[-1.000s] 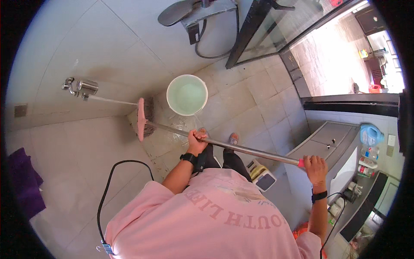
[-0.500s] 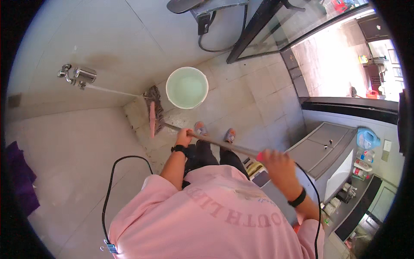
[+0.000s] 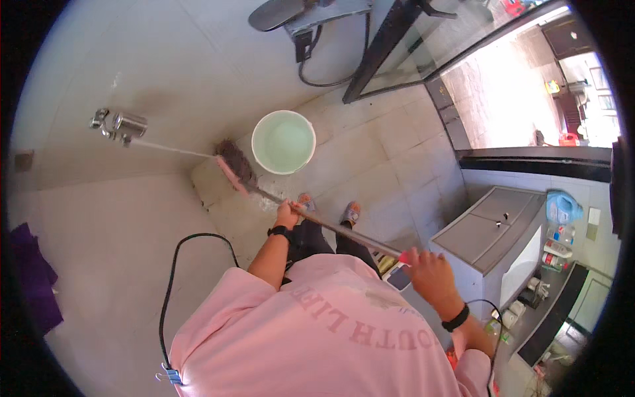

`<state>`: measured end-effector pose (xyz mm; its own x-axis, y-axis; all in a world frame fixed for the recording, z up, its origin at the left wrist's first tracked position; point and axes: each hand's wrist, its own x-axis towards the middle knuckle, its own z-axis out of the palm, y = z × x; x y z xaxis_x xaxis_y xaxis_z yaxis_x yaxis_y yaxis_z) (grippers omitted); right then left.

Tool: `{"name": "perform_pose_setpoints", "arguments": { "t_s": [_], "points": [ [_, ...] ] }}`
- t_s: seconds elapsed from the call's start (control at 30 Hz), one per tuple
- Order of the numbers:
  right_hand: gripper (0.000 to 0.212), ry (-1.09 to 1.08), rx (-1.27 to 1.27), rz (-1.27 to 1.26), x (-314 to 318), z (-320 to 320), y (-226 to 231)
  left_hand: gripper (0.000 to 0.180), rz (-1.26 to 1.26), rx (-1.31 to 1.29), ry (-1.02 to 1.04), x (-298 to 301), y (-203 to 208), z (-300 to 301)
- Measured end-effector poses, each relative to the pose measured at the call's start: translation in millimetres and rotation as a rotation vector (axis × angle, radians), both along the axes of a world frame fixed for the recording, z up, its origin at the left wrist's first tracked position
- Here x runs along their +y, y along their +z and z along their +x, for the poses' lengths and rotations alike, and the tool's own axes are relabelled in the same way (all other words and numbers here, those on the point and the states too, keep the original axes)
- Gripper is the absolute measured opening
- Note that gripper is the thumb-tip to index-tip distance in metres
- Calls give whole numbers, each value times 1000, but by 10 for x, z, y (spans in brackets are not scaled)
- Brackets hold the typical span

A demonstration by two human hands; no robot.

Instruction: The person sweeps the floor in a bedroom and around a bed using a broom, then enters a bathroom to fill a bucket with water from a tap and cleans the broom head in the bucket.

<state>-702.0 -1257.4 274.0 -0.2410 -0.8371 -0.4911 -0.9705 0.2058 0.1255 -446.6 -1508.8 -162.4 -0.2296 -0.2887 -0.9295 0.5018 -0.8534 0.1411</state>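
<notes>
My left hand [image 3: 288, 214] is wrapped round the middle of a long mop handle [image 3: 350, 233]. My right hand [image 3: 430, 274] grips its pink end, over at the right. At the far end, the mop head [image 3: 237, 162], dark wet strands on a pink bar, is down in the corner by the wall. A thin stream of water [image 3: 173, 150] runs from a metal wall tap [image 3: 129, 123] and meets the mop head at its left end. Just right of the strands stands a white bucket [image 3: 254, 147] holding pale greenish water.
Behind the bucket, a dark-framed glass door [image 3: 403, 56] stands by a bright doorway. At the right are a grey cabinet [image 3: 486, 228] and a blue jug [image 3: 563, 208] beside several bottles. My feet are on the tiled floor [image 3: 390, 159]. A purple cloth [image 3: 33, 274] hangs at the left.
The mop head has turned: its pink bar, nearly upright before, now slants, with the strands toward the bucket. My right hand has shifted slightly right and nearer. Both hands keep their hold.
</notes>
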Motion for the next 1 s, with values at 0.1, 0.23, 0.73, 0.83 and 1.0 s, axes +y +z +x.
{"name": "perform_pose_setpoints", "arguments": {
  "t_s": [0.1, 0.23, 0.73, 0.83, 1.0],
  "points": [
    [27, -120, -56, -23, 102, -151, -68, 28, -50, -11, -114, 6, 246, -136],
    [26, 1, 119, -196, 478, -416, -228, 31, 121, 131, -1, -159, 393, -276],
    [28, -196, -403, 153, 175, -282, -71, 26, -67, -76, -207, 83, 232, -88],
    [28, -216, -327, 128, 324, -425, -76, 23, 97, 36, -21, -119, 535, -241],
    [18, -69, 28, -44, 538, -543, -37, 28, 47, 206, 172, -141, 807, -463]
  ]
}}
